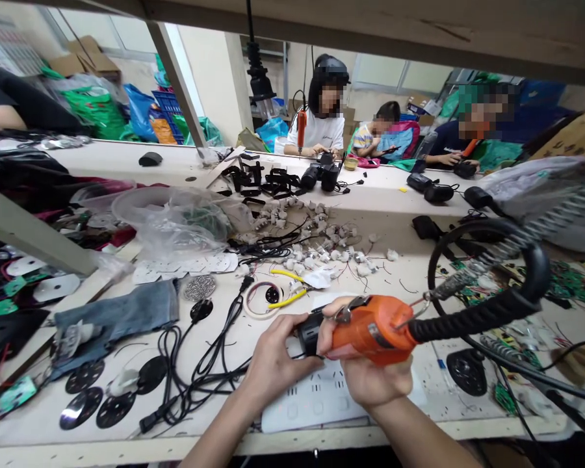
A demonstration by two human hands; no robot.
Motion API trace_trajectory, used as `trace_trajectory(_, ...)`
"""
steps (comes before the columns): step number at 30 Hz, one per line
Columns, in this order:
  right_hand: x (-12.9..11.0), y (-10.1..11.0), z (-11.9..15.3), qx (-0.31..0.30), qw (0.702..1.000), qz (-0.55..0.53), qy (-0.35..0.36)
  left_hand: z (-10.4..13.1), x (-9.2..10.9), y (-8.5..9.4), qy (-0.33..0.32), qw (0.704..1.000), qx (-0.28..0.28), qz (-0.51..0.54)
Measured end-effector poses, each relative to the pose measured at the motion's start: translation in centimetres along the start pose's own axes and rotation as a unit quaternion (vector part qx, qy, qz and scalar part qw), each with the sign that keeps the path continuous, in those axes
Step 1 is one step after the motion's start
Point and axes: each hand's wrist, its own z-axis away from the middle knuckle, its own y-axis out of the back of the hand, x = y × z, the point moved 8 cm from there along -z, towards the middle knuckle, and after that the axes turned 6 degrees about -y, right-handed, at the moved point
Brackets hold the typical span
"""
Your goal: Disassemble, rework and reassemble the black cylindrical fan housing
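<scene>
My right hand (377, 383) is wrapped round an orange electric screwdriver (380, 325), whose black cord and coil spring run up to the right. My left hand (277, 357) grips a small black plastic housing (311, 333) between thumb and fingers, right at the screwdriver's front end. The fingers of my right hand reach close to that housing, and the screwdriver's bit is hidden. Below both hands lies a white power strip (316, 406) with socket slots. Bundled black power cords (175, 370) lie to the left of my left hand.
Black discs (82, 406), a blue cloth (127, 312), a tape roll (256, 309) and a dish of screws (199, 287) lie leftward. White small parts (322, 244) are heaped ahead. Green circuit boards (575, 283) cover the right. A slanted post (34, 227) stands left; people sit across the bench.
</scene>
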Motion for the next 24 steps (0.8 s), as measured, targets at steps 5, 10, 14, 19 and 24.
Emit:
trace_trajectory(5, 1.0, 0.5, -0.1, 0.028, 0.996, 0.060, 0.056, -0.1, 0.0, 0.1, 0.010, 1.000, 0.008, -0.002)
trace_trajectory(10, 1.9, 0.0, -0.7, -0.003, 0.996, 0.082, 0.043, -0.3, 0.5, 0.3, 0.005, 1.000, 0.012, -0.011)
trace_trajectory(14, 1.4, -0.2, -0.8, -0.010, 0.998, 0.046, 0.033, -0.4, 0.9, -0.2, -0.004, 0.999, 0.013, -0.048)
trace_trajectory(19, -1.7, 3.5, -2.7, 0.041, 0.998, 0.031, 0.035, -0.2, 0.4, -1.0, 0.020, 0.997, 0.012, -0.069)
trace_trajectory(24, -4.7, 13.2, -5.0, 0.262, 0.916, 0.265, 0.149, 0.0, -0.3, -1.4, 0.025, 0.998, -0.015, -0.063)
